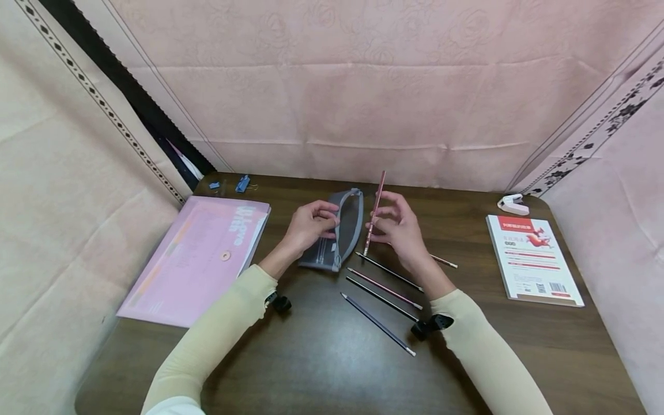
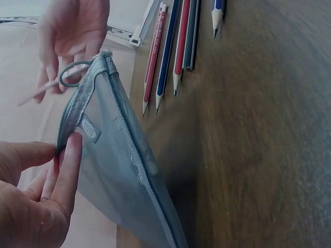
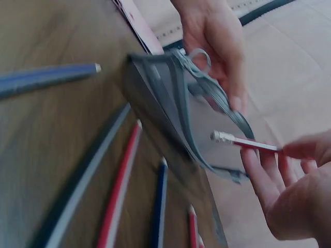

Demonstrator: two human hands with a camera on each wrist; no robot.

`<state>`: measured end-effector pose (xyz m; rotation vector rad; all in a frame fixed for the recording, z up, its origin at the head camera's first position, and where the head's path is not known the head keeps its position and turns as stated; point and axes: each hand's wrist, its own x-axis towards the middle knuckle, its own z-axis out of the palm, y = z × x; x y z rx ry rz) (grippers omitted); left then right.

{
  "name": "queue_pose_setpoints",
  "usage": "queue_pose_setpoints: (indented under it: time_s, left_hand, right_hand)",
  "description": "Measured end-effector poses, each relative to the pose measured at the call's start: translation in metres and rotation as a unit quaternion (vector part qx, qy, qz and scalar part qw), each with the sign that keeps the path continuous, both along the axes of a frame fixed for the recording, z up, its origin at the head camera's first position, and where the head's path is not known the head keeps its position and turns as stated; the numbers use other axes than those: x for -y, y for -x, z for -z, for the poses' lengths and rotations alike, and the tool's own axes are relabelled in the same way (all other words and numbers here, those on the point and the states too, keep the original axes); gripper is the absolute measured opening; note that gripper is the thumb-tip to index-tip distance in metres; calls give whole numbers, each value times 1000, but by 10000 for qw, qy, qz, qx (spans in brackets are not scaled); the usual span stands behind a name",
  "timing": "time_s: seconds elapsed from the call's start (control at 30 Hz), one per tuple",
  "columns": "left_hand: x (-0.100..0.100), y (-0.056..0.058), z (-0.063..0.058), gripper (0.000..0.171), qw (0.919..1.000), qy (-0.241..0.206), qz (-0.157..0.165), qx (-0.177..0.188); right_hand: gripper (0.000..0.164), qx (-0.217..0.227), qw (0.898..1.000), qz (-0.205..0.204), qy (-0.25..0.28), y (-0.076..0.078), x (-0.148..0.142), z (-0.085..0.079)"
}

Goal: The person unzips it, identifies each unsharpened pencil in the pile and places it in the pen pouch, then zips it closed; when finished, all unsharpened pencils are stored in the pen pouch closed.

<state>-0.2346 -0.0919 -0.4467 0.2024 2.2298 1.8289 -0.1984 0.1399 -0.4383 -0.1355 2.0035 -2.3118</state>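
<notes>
My left hand pinches the zip edge of a grey mesh pencil case, which stands with its mouth spread open towards the right. A red pencil is pinched between thumb and fingers of my right hand. Its metal eraser end points down, close to the case's open mouth in the right wrist view. Inside the case a faint dark shape shows, but I cannot tell what it is. Several pencils lie on the table by the right forearm, among them a blue pencil nearest me and a red-striped pencil.
A pink document folder lies at the left, with blue binder clips behind it. On the right are a white and red book and a small white object. Pale curtains surround the brown table.
</notes>
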Motion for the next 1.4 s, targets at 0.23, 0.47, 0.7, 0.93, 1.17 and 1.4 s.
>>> queue_pose_setpoints:
  time_s: [0.23, 0.47, 0.7, 0.93, 1.17, 1.4]
  left_hand:
    - [0, 0, -1, 31, 9999, -25, -99, -119]
    - [-4, 2, -3, 30, 9998, -93, -54, -159]
    - [-6, 3, -5, 27, 9998, -87, -38, -174]
    - [-6, 2, -4, 29, 9995, -118, -125, -262]
    - [-12, 2, -4, 29, 9995, -72, -71, -315]
    - [-14, 0, -8, 30, 9995, -88, -88, -277]
  right_hand:
    - [53, 375, 9954, 667, 569, 8, 31, 13]
    - [58, 350, 9977, 574, 122, 6, 43, 27]
    - [63, 135, 9985, 524, -106, 4, 52, 37]
    - [63, 183, 9975, 551, -410, 4, 55, 38]
    - [64, 410, 9934, 501, -944, 6, 56, 32]
    - [62, 586, 9893, 558, -1217, 10, 56, 34]
